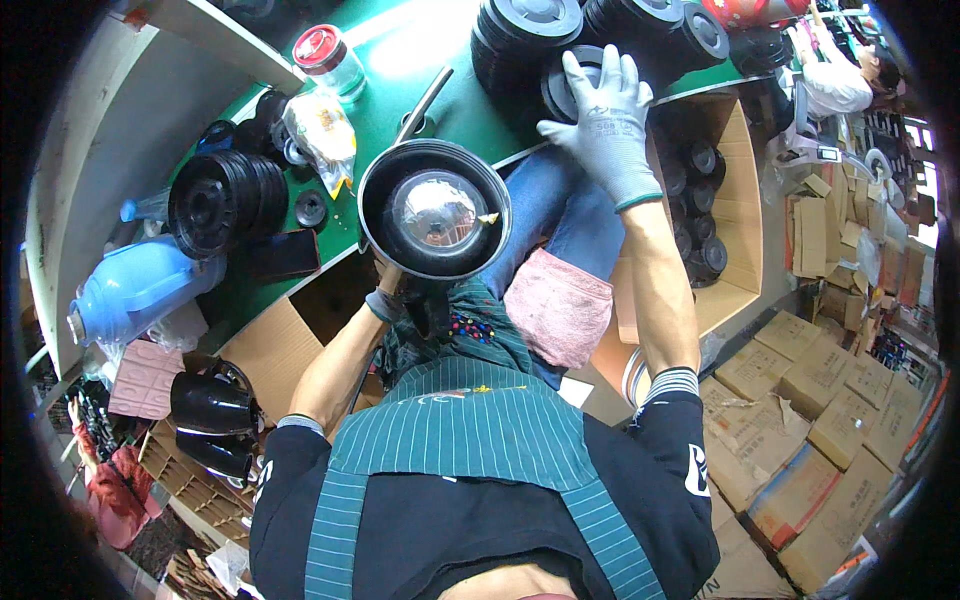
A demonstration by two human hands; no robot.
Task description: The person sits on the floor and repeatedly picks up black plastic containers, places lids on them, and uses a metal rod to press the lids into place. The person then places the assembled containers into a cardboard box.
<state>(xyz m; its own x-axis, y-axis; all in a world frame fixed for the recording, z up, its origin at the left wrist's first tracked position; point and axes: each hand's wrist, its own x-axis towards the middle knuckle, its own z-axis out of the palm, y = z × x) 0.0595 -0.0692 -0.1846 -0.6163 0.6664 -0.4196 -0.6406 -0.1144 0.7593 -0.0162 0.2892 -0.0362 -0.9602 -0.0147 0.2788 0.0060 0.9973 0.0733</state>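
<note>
A round black pot-like vessel [365, 205] with a shiny metal bottom sits above my lap, tilted so its inside faces up. My left hand [388, 292] is closed on its near left side, with most of the fingers hidden beneath it. Farther right, my right hand [608, 120], in a grey glove, lies with fingers spread over a black round disc [558, 88] at the near side of the stacks. Tall stacks of similar black discs [528, 15] stand just behind that hand. A metal rod [428, 100] slants up from the table behind the vessel.
The green table [400, 35] carries a red-lidded jar [330, 60], a plastic bag [322, 135], more black discs [225, 200] and a blue bottle [145, 285]. An open carton [740, 200] of black parts stands right. Black glossy vessels [212, 420] are at left; cartons [810, 430] lie lower right.
</note>
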